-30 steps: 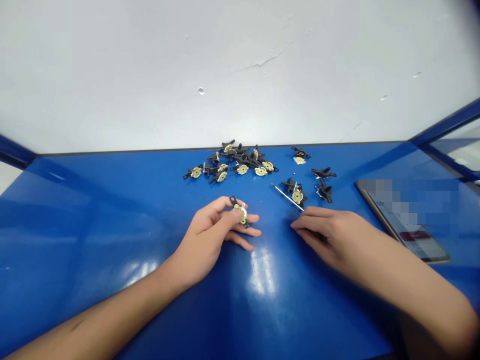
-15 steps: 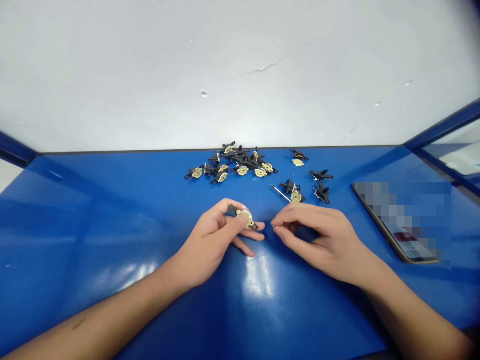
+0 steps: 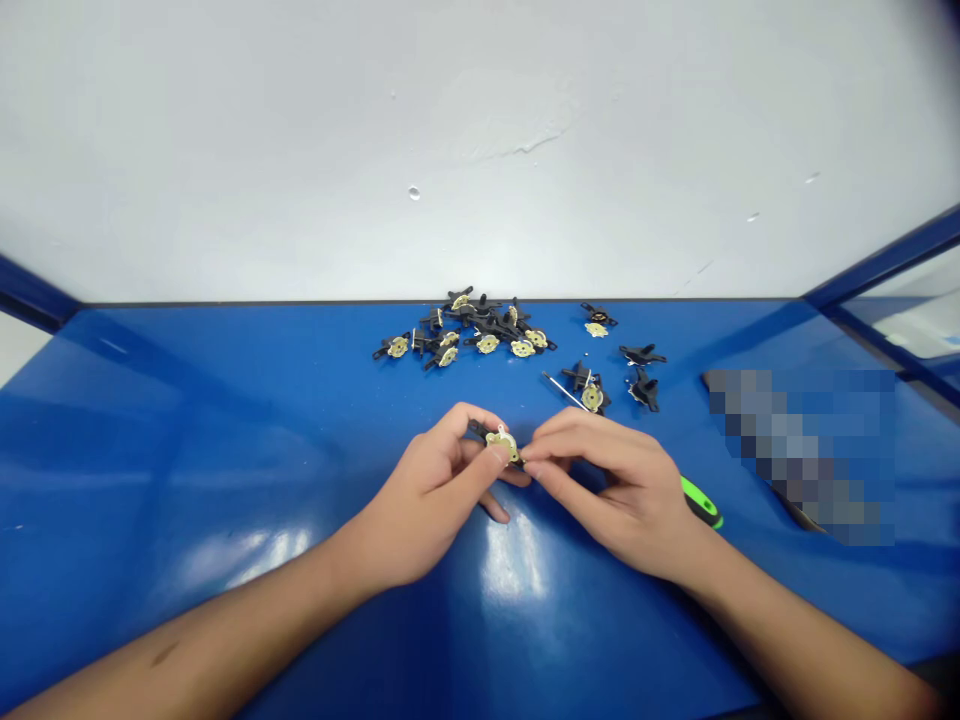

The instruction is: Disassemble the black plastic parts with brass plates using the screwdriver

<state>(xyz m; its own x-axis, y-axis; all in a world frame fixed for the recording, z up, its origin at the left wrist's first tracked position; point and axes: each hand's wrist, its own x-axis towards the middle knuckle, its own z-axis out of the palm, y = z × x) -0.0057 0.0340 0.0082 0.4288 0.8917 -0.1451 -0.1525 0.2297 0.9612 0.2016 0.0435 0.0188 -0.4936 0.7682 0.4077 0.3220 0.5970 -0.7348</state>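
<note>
My left hand (image 3: 431, 485) pinches a black plastic part with a round brass-coloured plate (image 3: 504, 446) on it, thumb on the plate and other fingers beneath. At the right end of that part, the fingertips of my right hand (image 3: 622, 475) are pressed together over a tiny screw-like piece, mostly hidden by the fingers. Beyond my right hand lies a screwdriver; its metal shaft (image 3: 564, 390) and part of its green and black handle (image 3: 700, 500) show on either side of the hand.
A pile of similar black parts with brass-coloured plates (image 3: 487, 343) lies at the back of the blue table (image 3: 225, 400). Several more parts (image 3: 643, 388) are scattered to the right. A blurred-out phone (image 3: 802, 460) rests at the right. A white wall (image 3: 480, 150) rises behind.
My right hand has moved left, bringing its fingertips up to the part in my left hand. The screwdriver's green handle has come into view behind my right hand.
</note>
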